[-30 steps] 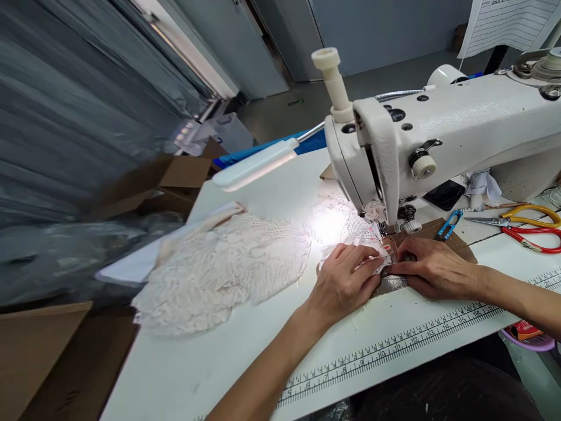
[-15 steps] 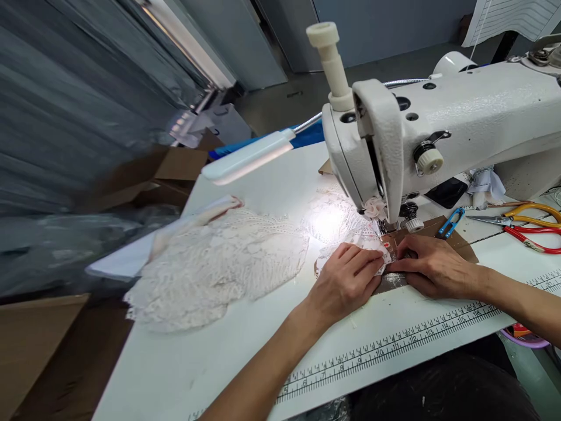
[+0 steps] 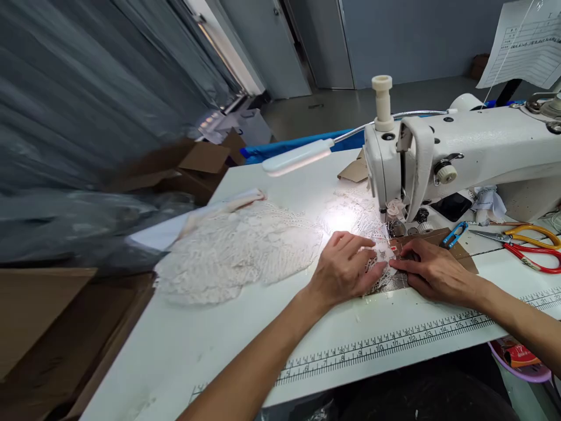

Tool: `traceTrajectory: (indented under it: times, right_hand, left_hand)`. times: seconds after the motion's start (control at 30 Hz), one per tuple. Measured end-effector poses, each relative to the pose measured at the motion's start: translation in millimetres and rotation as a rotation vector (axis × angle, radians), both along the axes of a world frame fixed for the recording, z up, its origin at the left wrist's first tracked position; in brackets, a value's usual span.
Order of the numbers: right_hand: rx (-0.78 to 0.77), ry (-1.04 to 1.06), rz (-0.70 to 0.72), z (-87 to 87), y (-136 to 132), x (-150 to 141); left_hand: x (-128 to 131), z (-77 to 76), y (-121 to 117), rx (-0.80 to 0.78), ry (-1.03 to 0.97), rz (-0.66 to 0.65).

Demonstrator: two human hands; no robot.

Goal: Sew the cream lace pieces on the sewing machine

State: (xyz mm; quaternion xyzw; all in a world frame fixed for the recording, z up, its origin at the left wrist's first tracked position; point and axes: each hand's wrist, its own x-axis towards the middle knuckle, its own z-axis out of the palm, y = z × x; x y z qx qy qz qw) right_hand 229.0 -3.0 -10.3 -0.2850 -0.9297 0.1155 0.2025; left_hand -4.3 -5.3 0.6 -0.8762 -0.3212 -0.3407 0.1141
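Observation:
A white sewing machine stands on a white table. My left hand lies with fingers curled down on a small piece of white lace just in front of the presser foot. My right hand presses the same lace piece from the right, its fingers flat and close together over a brown card patch. A small red mark shows on the lace between the two hands.
A heap of white lace pieces lies to the left. The machine's lamp shines on the work. Blue snips, yellow scissors and red scissors lie at the right. A ruler strip runs along the table's front edge. Cardboard boxes stand at left.
My head has pulled back and turned, so the machine looks smaller and farther right. Both hands stay on the lace at the presser foot, hardly shifted.

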Motion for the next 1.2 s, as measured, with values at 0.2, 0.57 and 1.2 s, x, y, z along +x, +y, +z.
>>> traceTrajectory:
  times: [0.2, 0.57, 1.2]
  right_hand:
    - [-0.012, 0.066, -0.001, -1.2, 0, 1]
    - [-0.026, 0.086, -0.012, -3.1, -1, 2]
    - [0.017, 0.153, 0.004, -7.3, -2, -1]
  left_hand:
    - [-1, 1.0, 4, 0.051, 0.044, 0.011]
    - [-5, -5.3, 2, -0.170, 0.206, 0.058]
    - [-12, 23.1, 45, -1.029, -0.211, -0.128]
